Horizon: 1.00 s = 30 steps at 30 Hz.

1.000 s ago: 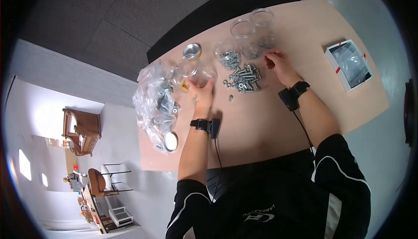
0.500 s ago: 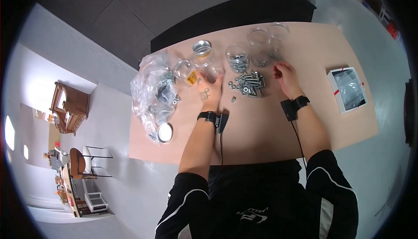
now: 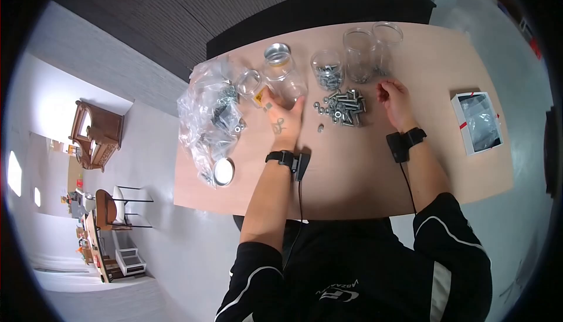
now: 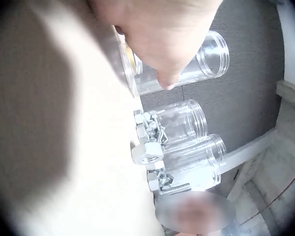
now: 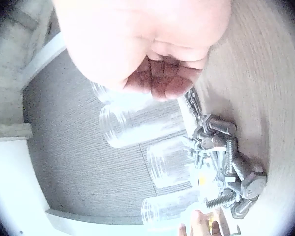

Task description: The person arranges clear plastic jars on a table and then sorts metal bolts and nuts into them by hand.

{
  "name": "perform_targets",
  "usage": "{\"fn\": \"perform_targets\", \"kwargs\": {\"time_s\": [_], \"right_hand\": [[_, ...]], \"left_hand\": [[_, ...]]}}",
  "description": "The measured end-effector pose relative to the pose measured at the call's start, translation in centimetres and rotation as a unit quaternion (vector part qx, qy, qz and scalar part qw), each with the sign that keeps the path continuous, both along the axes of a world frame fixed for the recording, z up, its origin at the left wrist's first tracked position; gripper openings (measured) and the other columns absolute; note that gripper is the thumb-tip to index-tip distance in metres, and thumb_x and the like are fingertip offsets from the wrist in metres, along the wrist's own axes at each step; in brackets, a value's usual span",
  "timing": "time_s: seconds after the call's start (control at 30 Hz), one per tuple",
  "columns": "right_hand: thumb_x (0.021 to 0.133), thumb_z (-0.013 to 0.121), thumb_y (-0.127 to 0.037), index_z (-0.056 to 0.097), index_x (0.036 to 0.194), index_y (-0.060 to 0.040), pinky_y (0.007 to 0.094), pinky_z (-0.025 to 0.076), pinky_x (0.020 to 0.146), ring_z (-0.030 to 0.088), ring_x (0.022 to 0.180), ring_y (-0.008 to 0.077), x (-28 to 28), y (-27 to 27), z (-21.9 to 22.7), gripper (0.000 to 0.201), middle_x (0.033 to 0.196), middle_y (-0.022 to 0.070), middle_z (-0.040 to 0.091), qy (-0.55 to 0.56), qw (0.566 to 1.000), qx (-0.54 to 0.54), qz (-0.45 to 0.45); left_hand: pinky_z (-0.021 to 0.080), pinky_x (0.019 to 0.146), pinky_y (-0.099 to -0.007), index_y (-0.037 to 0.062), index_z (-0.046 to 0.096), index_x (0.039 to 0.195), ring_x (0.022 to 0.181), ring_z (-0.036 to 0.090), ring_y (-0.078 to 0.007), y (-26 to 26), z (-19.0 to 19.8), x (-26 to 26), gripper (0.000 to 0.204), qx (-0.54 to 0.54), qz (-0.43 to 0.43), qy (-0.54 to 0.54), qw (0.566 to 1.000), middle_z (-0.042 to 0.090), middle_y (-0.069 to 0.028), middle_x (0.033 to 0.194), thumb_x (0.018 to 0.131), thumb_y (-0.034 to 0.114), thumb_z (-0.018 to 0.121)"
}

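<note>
My left hand (image 3: 284,121) gripped a clear jar (image 3: 290,87) standing upright, long axis vertical, mouth up, toward the table's (image 3: 346,169) far edge; my right hand (image 3: 399,106) hung loosely curled near bolts (image 3: 350,109). A yellow label (image 3: 259,97) was unreadable.

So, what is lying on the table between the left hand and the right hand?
Between the left hand and the right hand lie a pile of bolts and nuts and one small loose piece, as the head view shows.

The wooden table (image 3: 346,169) bears a bolt pile (image 3: 346,108), clear jars (image 3: 327,71), a plastic bag (image 3: 202,117), a round lid (image 3: 223,172) and a white box (image 3: 478,124)
</note>
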State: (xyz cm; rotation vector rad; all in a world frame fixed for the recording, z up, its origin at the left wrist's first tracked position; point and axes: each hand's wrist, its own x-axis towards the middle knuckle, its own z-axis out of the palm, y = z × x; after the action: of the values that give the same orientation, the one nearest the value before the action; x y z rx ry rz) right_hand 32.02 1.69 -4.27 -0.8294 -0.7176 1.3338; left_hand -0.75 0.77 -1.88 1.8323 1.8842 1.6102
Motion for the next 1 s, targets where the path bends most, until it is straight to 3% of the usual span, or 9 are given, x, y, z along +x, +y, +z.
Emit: {"fn": "perform_targets", "kwargs": {"time_s": [0.2,0.43,0.53,1.0], "right_hand": [[0.104,0.064,-0.012,0.069,0.108,-0.0045,0.0306,0.053,0.076,0.066,0.083,0.0155,-0.4,-0.7,1.1,0.01,0.097,0.007,0.073,-0.006,1.0,-0.007,-0.014],[0.104,0.064,-0.011,0.069,0.108,-0.0032,0.0311,0.052,0.074,0.066,0.083,0.0162,0.2,-0.2,0.3,0.01,0.097,0.0073,0.072,0.015,1.0,0.008,-0.001],[0.103,0.064,-0.01,0.069,0.108,-0.0026,0.0308,0.053,0.074,0.066,0.083,0.0164,0.1,-0.3,0.3,0.01,0.097,0.0076,0.072,0.026,1.0,0.011,-0.008],[0.104,0.062,-0.009,0.068,0.11,-0.0033,0.0301,0.055,0.075,0.066,0.082,0.0146,0.8,-0.6,0.3,0.011,0.098,0.0074,0.072,0.02,1.0,0.007,0.021]], "left_hand": [[0.045,0.108,-0.0468,-0.0072,0.039,0.144,0.123,0.054,-0.0391,-0.2,-0.1,-0.7,0.092,0.032,-0.012,0.018,0.999,0.051,-0.0242,0.134,0.077,0.024,0.094],[0.044,0.108,-0.0477,-0.0078,0.039,0.144,0.125,0.052,-0.0388,-0.7,-0.1,-0.7,0.088,0.021,-0.013,0.023,0.999,0.05,-0.0248,0.135,0.08,0.024,0.091],[0.04,0.113,-0.0505,-0.0086,0.039,0.145,0.13,0.049,-0.0443,-1.0,-0.1,-1.2,0.086,0.006,-0.042,-0.005,0.999,0.048,-0.0294,0.138,0.082,0.021,0.09],[0.046,0.109,-0.0484,-0.0071,0.042,0.146,0.126,0.055,-0.0417,-1.7,0.1,-1.7,0.077,-0.03,-0.058,-0.041,0.997,0.053,-0.0279,0.136,0.086,0.02,0.084]]}}
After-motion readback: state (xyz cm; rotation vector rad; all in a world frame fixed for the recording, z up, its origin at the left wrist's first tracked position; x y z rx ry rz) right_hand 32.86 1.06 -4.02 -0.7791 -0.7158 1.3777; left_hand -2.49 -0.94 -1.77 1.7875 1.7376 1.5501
